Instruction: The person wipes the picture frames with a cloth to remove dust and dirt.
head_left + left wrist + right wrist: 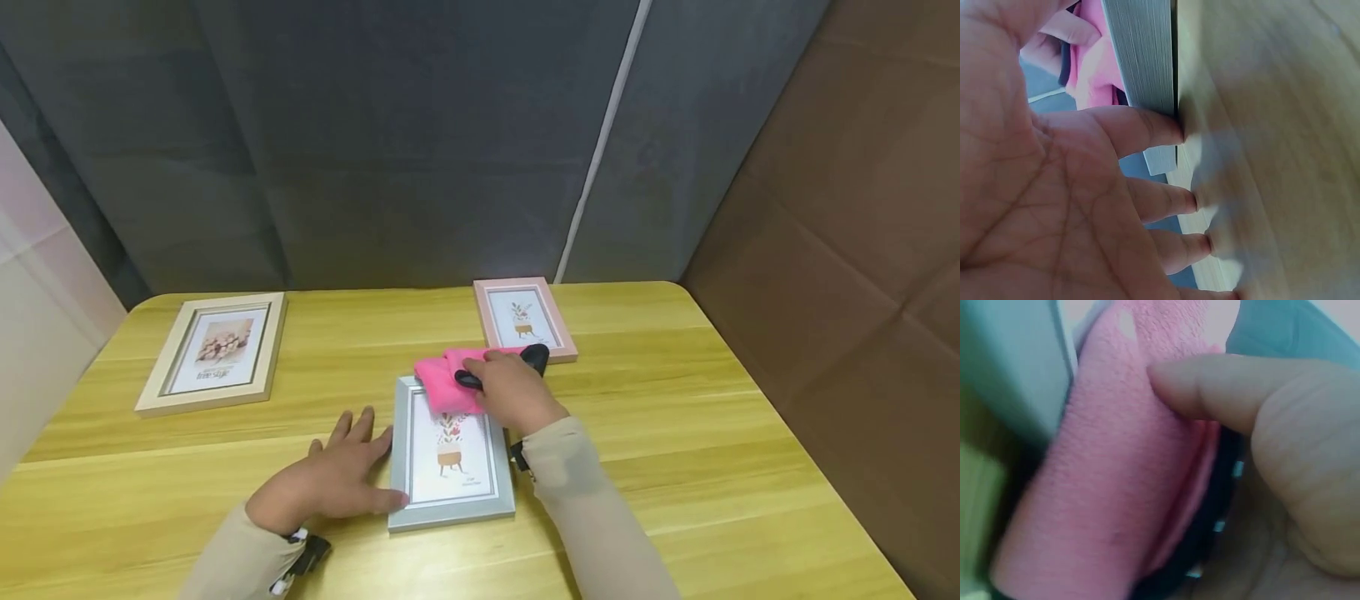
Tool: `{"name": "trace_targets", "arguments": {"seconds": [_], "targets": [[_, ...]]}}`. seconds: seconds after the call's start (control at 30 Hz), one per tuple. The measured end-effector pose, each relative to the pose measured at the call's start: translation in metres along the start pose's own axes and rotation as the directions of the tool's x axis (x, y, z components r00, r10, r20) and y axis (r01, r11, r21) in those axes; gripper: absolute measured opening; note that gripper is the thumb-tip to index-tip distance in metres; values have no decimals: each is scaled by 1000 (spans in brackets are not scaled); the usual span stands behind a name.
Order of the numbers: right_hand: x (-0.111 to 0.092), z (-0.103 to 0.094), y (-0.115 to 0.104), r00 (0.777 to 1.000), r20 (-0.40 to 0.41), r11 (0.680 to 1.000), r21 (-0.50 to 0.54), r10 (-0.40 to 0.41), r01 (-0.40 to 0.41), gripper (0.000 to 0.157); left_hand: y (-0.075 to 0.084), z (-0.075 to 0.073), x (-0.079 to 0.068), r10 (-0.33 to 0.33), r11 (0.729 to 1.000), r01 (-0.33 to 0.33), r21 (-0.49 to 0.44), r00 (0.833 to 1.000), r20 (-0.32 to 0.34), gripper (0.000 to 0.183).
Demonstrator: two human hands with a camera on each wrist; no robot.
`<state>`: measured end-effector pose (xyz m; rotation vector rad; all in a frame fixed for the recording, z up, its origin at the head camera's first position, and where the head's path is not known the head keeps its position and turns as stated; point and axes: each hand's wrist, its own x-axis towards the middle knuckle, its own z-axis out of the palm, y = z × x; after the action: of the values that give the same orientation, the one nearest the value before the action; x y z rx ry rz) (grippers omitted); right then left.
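Observation:
A silver-grey photo frame (pixel 452 515) with a potted-plant print lies face up near the front of the table. My left hand (pixel 337 475) is spread at its left side, thumb on the lower left corner. In the left wrist view the index finger (pixel 1141 130) touches the frame's side (pixel 1144 56), and the other fingertips meet the tabletop. My right hand (pixel 517 393) holds a folded pink cloth (pixel 442 383) with black parts over the frame's top end. The thumb (pixel 1210 384) presses on the cloth (pixel 1104 469) in the right wrist view; its other fingers are mostly hidden.
A pink photo frame (pixel 564 329) lies just beyond the right hand. At the back left is a cream photo frame (pixel 202 400). The wooden table (pixel 712 467) ends at a dark grey curtain (pixel 412 167), with a brown panel (pixel 862 250) at right.

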<state>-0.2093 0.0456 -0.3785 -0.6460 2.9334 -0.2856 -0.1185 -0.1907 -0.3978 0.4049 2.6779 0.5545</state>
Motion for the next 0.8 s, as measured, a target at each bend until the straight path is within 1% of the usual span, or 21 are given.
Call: {"name": "trace_targets", "arguments": {"seconds": [0.07,0.13,0.2,0.27,0.3,0.4,0.57,0.67,0.73,0.8], "targets": [[3,4,-7,998,-11,998,-32,-62,62,50,0,0,0,5,1000,-5,4,1000,-4,99],[4,8,-16,990,-14,989,-52,-140,140,50,0,-1,0,10,1000,-10,9,1000,-3,100],[5,10,-25,978,1,978,-35,-208,207,50,0,-1,0,17,1000,-17,14,1000,0,101],[4,12,-32,970,20,970,1,-243,243,51,1,-2,0,25,1000,-25,18,1000,1,102],[4,12,-33,969,28,969,23,-245,244,52,1,-2,0,29,999,-29,19,1000,0,103],[1,7,-34,976,35,976,41,-216,214,51,2,-3,-1,31,999,-31,22,999,-6,103],[-5,-1,-21,996,17,996,0,-87,87,49,3,-3,-1,4,1000,-4,11,1000,6,100],[-6,-4,-11,1000,-8,1000,-27,-9,8,47,4,-3,-2,-9,1000,9,-2,1000,6,100],[-5,-4,-7,1000,-15,999,-38,14,-15,48,4,-3,-2,-11,1000,11,-12,1000,5,100],[-4,-2,-8,1000,-16,999,-47,-3,2,48,4,-3,-2,-14,1000,14,-17,1000,5,100]]}}
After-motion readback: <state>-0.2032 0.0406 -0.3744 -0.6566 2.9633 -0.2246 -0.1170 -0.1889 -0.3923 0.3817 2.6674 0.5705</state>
